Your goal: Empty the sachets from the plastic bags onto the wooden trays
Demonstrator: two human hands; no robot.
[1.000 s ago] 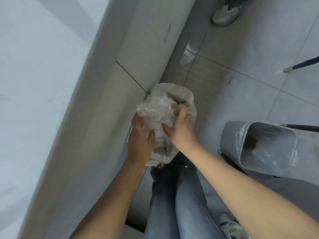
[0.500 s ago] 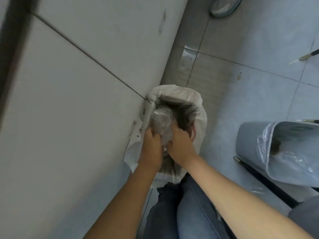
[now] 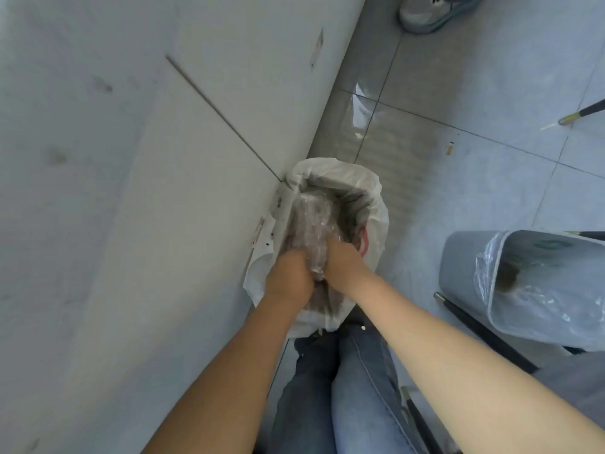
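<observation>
No readable writing or brand is shown; only a red mark [image 3: 364,241] inside the white-lined bin [image 3: 376,198] is seen, its wording not legible. A crumpled clear plastic bag [image 3: 311,221] is gripped at its near end by the left hand [image 3: 288,280] and right hand [image 3: 343,263], fingers closed around it, inside the bin's mouth. The bin is pressed against the cabinet panel [image 3: 163,191] on the left. Open tiled floor [image 3: 474,178] lies between it and a grey bin [image 3: 523,283] to the right.
</observation>
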